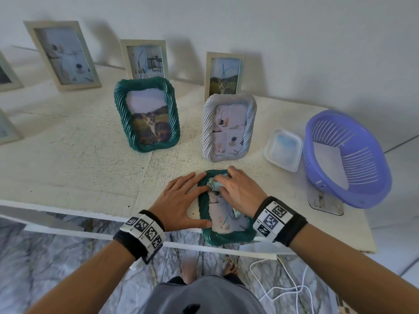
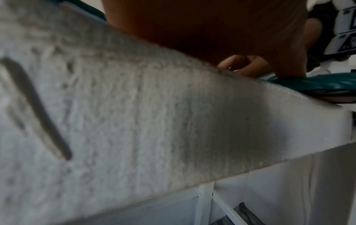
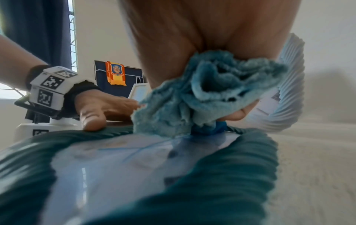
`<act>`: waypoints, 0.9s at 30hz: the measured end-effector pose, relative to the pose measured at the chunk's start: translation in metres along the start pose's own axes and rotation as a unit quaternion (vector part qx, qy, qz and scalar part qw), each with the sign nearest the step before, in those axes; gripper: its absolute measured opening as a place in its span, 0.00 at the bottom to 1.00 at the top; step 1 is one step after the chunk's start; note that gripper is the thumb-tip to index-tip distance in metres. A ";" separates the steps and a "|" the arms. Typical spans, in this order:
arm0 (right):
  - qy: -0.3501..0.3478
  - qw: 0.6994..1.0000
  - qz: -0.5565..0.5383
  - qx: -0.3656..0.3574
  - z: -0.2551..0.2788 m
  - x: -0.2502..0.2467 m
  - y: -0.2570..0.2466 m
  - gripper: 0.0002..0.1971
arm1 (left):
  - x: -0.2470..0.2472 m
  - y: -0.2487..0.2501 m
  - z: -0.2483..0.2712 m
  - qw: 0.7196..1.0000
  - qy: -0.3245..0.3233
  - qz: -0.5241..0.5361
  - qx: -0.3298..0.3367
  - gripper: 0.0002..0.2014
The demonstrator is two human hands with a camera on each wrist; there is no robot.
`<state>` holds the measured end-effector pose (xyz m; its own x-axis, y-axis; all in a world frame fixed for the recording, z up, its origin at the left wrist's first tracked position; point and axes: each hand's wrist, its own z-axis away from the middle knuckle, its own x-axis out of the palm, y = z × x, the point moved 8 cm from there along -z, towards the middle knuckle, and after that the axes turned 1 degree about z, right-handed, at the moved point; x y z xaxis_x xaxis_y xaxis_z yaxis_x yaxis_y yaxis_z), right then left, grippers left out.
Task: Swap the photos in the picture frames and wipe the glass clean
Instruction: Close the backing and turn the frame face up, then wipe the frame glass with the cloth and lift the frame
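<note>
Low in the centre of the head view a green frame (image 1: pixel 223 214) lies flat at the near edge of the surface (image 1: pixel 68 155), its corner overhanging. The left hand (image 1: pixel 181 200) rests flat, fingers straight, on its left rim; the right hand (image 1: pixel 240 189) bunches a blue cloth (image 3: pixel 202 94) and presses it on the glass at the frame's far end. The glass looks slick and breakable (judging by its sheen), the cloth soft; the ribbed rim is probably the safest hold. Further up stand a second green frame (image 1: pixel 147 116) and a white frame (image 1: pixel 229 128); at right a tub (image 1: pixel 283 149) and basket (image 1: pixel 347 159). No writing is legible.
</note>
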<state>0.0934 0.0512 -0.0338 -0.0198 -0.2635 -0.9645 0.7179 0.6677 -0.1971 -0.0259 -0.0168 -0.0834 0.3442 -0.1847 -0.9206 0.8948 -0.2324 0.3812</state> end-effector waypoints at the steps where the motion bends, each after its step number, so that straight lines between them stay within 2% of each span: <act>1: 0.006 1.000 -0.001 -0.001 0.000 0.001 -0.002 0.11 | 0.000 0.000 0.000 1.000 0.002 0.000 0.000 0.48; 9: 0.029 0.998 0.023 0.059 0.006 -0.003 0.013 0.11 | -0.002 0.001 -0.001 1.000 0.013 0.001 0.006 0.47; 12: 0.035 0.996 -0.023 0.083 0.003 -0.003 0.012 0.12 | -0.002 -0.001 0.000 1.000 0.014 -0.006 0.002 0.47; 14: 0.016 0.996 -0.053 0.073 -0.001 0.001 0.004 0.12 | -0.002 -0.002 0.000 1.000 0.016 -0.005 0.002 0.47; 18: -0.028 0.999 -0.032 0.030 0.001 0.003 0.003 0.13 | -0.002 -0.001 0.000 1.000 0.014 -0.001 0.005 0.47; 23: 0.003 0.999 0.017 0.044 0.000 -0.005 0.013 0.12 | -0.004 -0.002 -0.001 1.000 0.008 0.004 0.001 0.47; 25: -0.006 0.999 -0.009 0.037 0.007 -0.004 0.008 0.13 | -0.003 -0.002 -0.002 1.000 0.005 0.000 -0.001 0.47; 27: -0.044 0.998 -0.047 0.004 0.024 0.001 0.000 0.14 | -0.002 -0.002 -0.001 1.000 0.003 0.002 -0.003 0.47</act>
<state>0.1100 0.0344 -0.0306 -0.0264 -0.3861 -0.9221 0.7219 0.6306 -0.2848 -0.0282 -0.0152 -0.0826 0.3487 -0.1796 -0.9199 0.8954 -0.2261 0.3835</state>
